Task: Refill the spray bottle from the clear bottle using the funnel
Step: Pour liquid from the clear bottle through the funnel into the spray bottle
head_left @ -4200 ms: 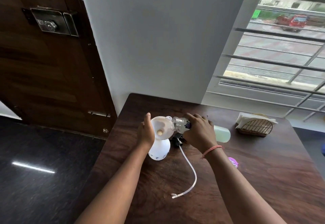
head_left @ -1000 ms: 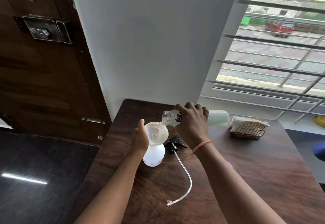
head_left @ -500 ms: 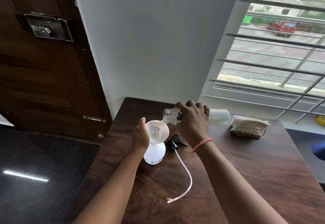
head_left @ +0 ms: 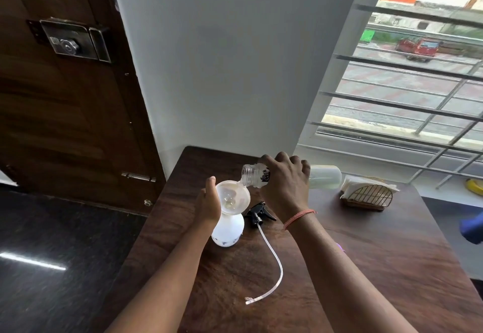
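Over the funnel [head_left: 233, 196], clear bottle [head_left: 324, 176] lies sideways in right-hand grip [head_left: 286, 185]

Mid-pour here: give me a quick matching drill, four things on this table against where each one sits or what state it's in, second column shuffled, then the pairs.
Things:
1. clear bottle
2. funnel
3. spray head
4. napkin holder

States:
A. lying on the table, its tube trailing toward the near edge
B. seated in the neck of the spray bottle, left hand beside it
C. standing at the far right of the table by the window
D. tipped sideways in the right hand, mouth over the funnel

Pairs: 1-D, 2-B, 3-A, 4-C
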Demonstrator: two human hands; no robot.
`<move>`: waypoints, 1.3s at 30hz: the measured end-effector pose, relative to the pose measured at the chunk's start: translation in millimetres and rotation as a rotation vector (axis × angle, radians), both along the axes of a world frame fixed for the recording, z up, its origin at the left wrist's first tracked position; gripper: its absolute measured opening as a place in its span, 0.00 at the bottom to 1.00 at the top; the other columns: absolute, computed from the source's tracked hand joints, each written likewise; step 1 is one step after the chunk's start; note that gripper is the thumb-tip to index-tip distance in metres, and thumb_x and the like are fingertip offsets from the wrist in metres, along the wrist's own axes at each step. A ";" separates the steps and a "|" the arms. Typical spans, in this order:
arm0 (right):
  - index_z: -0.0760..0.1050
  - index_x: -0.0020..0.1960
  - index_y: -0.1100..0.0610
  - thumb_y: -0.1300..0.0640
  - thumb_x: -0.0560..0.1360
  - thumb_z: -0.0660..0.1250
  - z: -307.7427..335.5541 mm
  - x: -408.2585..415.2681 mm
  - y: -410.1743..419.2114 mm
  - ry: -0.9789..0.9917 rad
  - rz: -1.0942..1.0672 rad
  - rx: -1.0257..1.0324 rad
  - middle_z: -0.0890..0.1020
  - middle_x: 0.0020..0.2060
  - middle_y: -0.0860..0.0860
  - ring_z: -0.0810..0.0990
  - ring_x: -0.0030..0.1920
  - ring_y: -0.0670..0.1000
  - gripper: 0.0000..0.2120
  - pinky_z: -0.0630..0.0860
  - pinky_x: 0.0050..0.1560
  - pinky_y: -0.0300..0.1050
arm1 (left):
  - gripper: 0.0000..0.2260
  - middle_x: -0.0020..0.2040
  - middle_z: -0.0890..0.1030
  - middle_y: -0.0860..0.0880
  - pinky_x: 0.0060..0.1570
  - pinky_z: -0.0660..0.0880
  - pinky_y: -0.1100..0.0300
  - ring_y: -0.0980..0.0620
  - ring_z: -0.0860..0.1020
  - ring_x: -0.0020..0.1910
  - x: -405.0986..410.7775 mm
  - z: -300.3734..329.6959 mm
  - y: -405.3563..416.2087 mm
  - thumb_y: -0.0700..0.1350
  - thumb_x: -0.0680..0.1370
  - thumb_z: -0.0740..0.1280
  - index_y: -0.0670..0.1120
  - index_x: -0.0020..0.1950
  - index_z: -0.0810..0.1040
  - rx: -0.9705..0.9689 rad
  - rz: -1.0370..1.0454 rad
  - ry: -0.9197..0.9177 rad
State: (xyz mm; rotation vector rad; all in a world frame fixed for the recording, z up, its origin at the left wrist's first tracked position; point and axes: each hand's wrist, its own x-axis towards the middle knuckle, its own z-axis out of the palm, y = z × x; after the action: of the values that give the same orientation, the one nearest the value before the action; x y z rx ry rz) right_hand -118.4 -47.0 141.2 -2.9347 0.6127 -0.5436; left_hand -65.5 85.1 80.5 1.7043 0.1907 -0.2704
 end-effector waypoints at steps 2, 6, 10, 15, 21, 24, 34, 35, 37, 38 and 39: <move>0.76 0.53 0.44 0.57 0.60 0.70 -0.1 -0.1 0.4 -0.007 -0.002 -0.011 0.76 0.44 0.50 0.72 0.48 0.58 0.23 0.63 0.59 0.54 | 0.21 0.69 0.70 0.40 0.56 0.60 0.61 0.44 0.68 0.68 -1.2 1.2 0.3 0.51 0.83 0.48 0.41 0.68 0.70 0.012 -0.004 -0.010; 0.75 0.55 0.44 0.56 0.61 0.70 1.7 -0.1 0.8 0.008 0.009 -0.004 0.76 0.46 0.50 0.72 0.49 0.57 0.22 0.62 0.60 0.54 | 0.21 0.70 0.70 0.40 0.56 0.61 0.60 0.43 0.68 0.69 -1.1 1.6 0.8 0.50 0.83 0.47 0.42 0.69 0.69 0.033 -0.011 -0.014; 0.75 0.55 0.44 0.53 0.62 0.71 2.6 -1.6 0.7 0.013 0.019 0.007 0.76 0.47 0.50 0.72 0.51 0.57 0.22 0.62 0.62 0.55 | 0.21 0.70 0.70 0.40 0.61 0.63 0.58 0.44 0.68 0.69 -2.3 3.9 1.4 0.51 0.83 0.47 0.42 0.69 0.69 0.031 -0.008 -0.019; 0.76 0.52 0.45 0.57 0.59 0.70 2.0 -2.1 1.5 -0.015 0.001 0.002 0.76 0.44 0.50 0.73 0.48 0.58 0.22 0.64 0.60 0.56 | 0.19 0.67 0.72 0.38 0.54 0.60 0.61 0.43 0.69 0.67 -5.7 10.6 0.2 0.49 0.83 0.48 0.42 0.62 0.74 -0.013 0.001 -0.018; 0.76 0.52 0.45 0.59 0.59 0.69 5.9 -2.1 3.3 -0.027 0.010 0.005 0.76 0.43 0.50 0.73 0.48 0.58 0.22 0.64 0.61 0.57 | 0.21 0.62 0.75 0.39 0.53 0.60 0.61 0.44 0.72 0.61 -7.5 14.0 2.3 0.48 0.83 0.48 0.38 0.62 0.74 -0.001 -0.024 -0.025; 0.76 0.53 0.45 0.59 0.60 0.68 7.5 -3.1 3.2 -0.016 0.007 0.001 0.76 0.44 0.50 0.73 0.49 0.58 0.22 0.64 0.62 0.58 | 0.18 0.42 0.73 0.52 0.50 0.62 0.61 0.59 0.71 0.41 -5.4 11.3 0.9 0.48 0.83 0.48 0.47 0.42 0.74 0.002 -0.030 -0.034; 0.76 0.55 0.45 0.59 0.61 0.67 9.1 -5.9 2.6 0.005 0.002 0.009 0.77 0.46 0.51 0.73 0.51 0.58 0.23 0.63 0.63 0.58 | 0.19 0.48 0.72 0.49 0.49 0.63 0.62 0.51 0.67 0.52 -7.2 12.9 2.7 0.50 0.83 0.49 0.44 0.48 0.77 -0.009 -0.032 -0.013; 0.76 0.55 0.45 0.59 0.61 0.68 8.9 -5.5 2.9 0.004 -0.001 0.007 0.77 0.46 0.51 0.73 0.51 0.58 0.23 0.63 0.63 0.57 | 0.20 0.50 0.75 0.47 0.49 0.65 0.62 0.48 0.70 0.54 -8.2 13.7 2.9 0.50 0.83 0.49 0.42 0.52 0.78 -0.006 -0.032 -0.015; 0.76 0.54 0.45 0.59 0.60 0.68 8.8 -4.3 3.3 -0.008 -0.006 -0.001 0.76 0.46 0.51 0.73 0.51 0.58 0.23 0.63 0.63 0.57 | 0.22 0.62 0.75 0.41 0.53 0.64 0.61 0.43 0.71 0.64 -8.6 14.5 3.2 0.50 0.83 0.49 0.39 0.62 0.74 0.002 -0.031 -0.002; 0.76 0.54 0.45 0.60 0.60 0.68 8.8 -4.4 3.3 -0.012 -0.008 -0.003 0.76 0.45 0.51 0.73 0.50 0.58 0.23 0.63 0.63 0.57 | 0.22 0.66 0.73 0.39 0.55 0.63 0.60 0.43 0.70 0.65 -8.1 14.3 3.5 0.50 0.83 0.49 0.38 0.64 0.73 0.003 -0.034 0.001; 0.76 0.54 0.45 0.60 0.60 0.68 8.3 -4.7 3.1 -0.014 -0.010 -0.003 0.76 0.45 0.51 0.73 0.50 0.58 0.23 0.64 0.62 0.57 | 0.21 0.64 0.73 0.39 0.55 0.63 0.59 0.43 0.72 0.64 -7.9 14.2 3.4 0.50 0.83 0.49 0.39 0.63 0.74 0.002 -0.036 -0.005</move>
State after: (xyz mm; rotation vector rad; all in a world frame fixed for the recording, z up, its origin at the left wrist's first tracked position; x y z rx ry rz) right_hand -123.1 -43.9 149.5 -2.9296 0.6257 -0.5654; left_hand -73.5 88.4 94.7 1.7111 0.1567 -0.2925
